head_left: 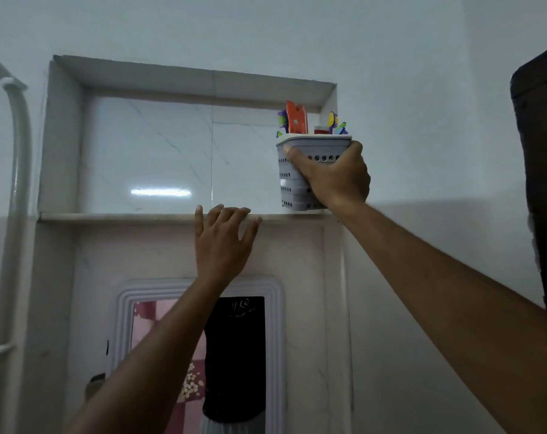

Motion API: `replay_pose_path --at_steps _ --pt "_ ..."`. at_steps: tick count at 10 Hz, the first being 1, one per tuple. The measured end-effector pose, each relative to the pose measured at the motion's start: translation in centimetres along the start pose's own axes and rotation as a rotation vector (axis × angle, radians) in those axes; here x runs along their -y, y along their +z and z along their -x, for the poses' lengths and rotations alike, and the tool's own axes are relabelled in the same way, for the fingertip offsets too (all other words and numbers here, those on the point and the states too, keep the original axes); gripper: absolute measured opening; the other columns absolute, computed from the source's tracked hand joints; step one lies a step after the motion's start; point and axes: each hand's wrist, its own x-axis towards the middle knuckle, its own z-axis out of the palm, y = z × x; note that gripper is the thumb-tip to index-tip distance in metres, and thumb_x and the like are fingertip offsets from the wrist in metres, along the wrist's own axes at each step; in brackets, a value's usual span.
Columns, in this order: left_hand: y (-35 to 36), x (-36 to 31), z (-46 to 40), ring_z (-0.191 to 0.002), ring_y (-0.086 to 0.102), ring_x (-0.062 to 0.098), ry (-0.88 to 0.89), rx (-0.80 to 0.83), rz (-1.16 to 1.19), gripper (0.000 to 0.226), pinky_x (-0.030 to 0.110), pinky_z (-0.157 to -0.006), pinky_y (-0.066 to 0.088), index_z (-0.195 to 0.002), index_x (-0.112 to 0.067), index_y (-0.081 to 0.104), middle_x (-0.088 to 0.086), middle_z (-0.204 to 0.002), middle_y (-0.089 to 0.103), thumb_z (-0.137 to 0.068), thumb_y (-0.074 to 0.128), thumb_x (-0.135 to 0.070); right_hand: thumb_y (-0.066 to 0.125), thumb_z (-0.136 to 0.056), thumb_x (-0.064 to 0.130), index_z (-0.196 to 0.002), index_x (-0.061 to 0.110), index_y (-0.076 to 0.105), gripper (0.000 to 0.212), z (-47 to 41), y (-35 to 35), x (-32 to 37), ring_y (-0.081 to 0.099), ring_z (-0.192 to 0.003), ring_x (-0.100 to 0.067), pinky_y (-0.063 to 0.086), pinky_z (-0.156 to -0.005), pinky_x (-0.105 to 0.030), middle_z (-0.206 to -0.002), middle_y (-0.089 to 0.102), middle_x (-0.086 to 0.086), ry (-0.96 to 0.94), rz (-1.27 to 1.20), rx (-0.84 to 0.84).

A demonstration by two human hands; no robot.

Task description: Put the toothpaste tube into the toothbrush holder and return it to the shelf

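**Holder gripped at the right end of the shelf**

The right hand [335, 177] is wrapped around the grey perforated toothbrush holder [292, 189], thumb pressed on the holder's left front face just under the rim and the other fingers curled round its right side. The holder stands upright with its base at the right end of the shelf [115, 217], close against the right wall of the tiled niche; whether the base fully rests on the ledge cannot be told. The orange-red toothpaste tube [296, 118] stands inside the holder, sticking up above the rim directly above the right hand's thumb, with coloured toothbrushes [336, 123] beside it.

The left hand [223, 242] is spread open and holds nothing; its fingertips lie over the front edge of the shelf, left of the holder and clearly apart from it. Below the shelf, under the left forearm, hangs a white-framed mirror [277, 339].
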Motion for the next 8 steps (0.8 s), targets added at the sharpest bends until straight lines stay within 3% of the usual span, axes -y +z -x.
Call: replay_pose_path --at_steps 1,2,3,4,6,7,8 --pt "0.3 0.1 0.1 -0.140 0.053 0.019 0.008 -0.024 0.000 0.044 0.051 -0.132 0.012 -0.130 -0.032 0.072 -0.012 -0.127 0.072 -0.106 0.049 -0.062 0.086 -0.065 0.088 -0.141 0.014 0.050 0.111 -0.4 2.6 -1.5 0.065 -0.112 -0.023 0.050 -0.085 -0.035 -0.129 0.064 0.000 -0.014 0.044 0.019" --pt "0.5 0.1 0.0 -0.139 0.053 0.019 0.007 -0.035 -0.003 0.044 0.051 -0.132 0.012 -0.129 -0.031 0.072 -0.011 -0.126 0.072 -0.106 0.050 -0.061 0.080 -0.069 0.091 -0.154 0.012 0.042 0.122 -0.8 5.0 -3.2 0.060 -0.136 -0.032 0.055 -0.104 -0.046 -0.150 0.059 -0.009 0.011 0.057 0.052" --pt "0.5 0.2 -0.1 -0.138 0.054 0.019 0.019 -0.035 -0.009 0.044 0.052 -0.132 0.013 -0.130 -0.030 0.072 -0.009 -0.126 0.072 -0.107 0.050 -0.060 0.069 -0.084 0.088 -0.174 0.007 0.010 0.135 -0.8 7.0 -4.2 0.031 -0.162 -0.038 0.034 -0.130 -0.054 -0.177 0.028 -0.015 0.019 0.147 0.098" --pt "0.5 0.1 -0.1 -0.137 0.054 0.019 0.027 -0.045 -0.013 0.044 0.052 -0.131 0.013 -0.129 -0.029 0.072 -0.009 -0.125 0.072 -0.107 0.050 -0.060 0.061 -0.093 0.085 -0.175 0.007 -0.011 0.134 0.1 8.2 -5.7 0.016 -0.165 -0.039 0.018 -0.133 -0.055 -0.179 0.012 -0.018 0.009 0.264 0.131" --pt "0.6 0.0 0.0 -0.137 0.054 0.019 0.038 -0.047 0.008 0.044 0.052 -0.132 0.011 -0.130 -0.029 0.072 -0.009 -0.124 0.071 -0.107 0.049 -0.059 0.050 -0.099 0.085 -0.171 0.015 -0.030 0.129 1.4 8.6 -7.9 0.005 -0.167 -0.042 0.007 -0.134 -0.057 -0.181 -0.007 -0.023 -0.045 0.343 0.238" --pt "0.6 0.2 0.1 -0.137 0.053 0.019 0.047 -0.051 0.013 0.046 0.052 -0.132 0.010 -0.131 -0.029 0.071 -0.008 -0.126 0.071 -0.107 0.047 -0.060 0.051 -0.099 0.084 -0.173 0.017 -0.026 0.126 1.4 8.0 -8.3 0.004 -0.167 -0.041 0.010 -0.134 -0.058 -0.180 -0.006 -0.021 -0.081 0.315 0.247" --pt "0.5 0.2 -0.1 -0.137 0.054 0.020 0.028 -0.060 0.019 0.047 0.052 -0.132 0.010 -0.132 -0.028 0.071 -0.007 -0.126 0.071 -0.107 0.047 -0.059 0.054 -0.096 0.082 -0.176 0.010 0.010 0.116 2.1 7.6 -9.1 0.030 -0.154 -0.041 0.037 -0.126 -0.060 -0.173 0.019 -0.021 -0.166 0.260 0.054"
